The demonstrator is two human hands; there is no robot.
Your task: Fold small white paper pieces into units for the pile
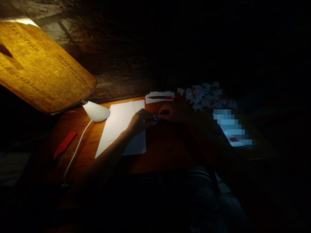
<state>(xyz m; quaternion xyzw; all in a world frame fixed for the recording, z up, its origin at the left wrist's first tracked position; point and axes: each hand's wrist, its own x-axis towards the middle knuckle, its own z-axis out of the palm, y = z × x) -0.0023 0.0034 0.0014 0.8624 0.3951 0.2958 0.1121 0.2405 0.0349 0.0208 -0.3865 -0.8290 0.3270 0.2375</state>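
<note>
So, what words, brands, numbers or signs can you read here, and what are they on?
"ction": lampshade, the word's beginning unclear.
"GravurePrint": same lampshade, probably, slightly blurred.
Lampshade's other large lettering: too blurred to read; its fine lines: too small.
Lit screen: pixelated, nothing readable.

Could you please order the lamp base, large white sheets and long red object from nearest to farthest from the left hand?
1. Large white sheets, beneath the left hand
2. Lamp base, left of the hand
3. Long red object, farther left
</note>
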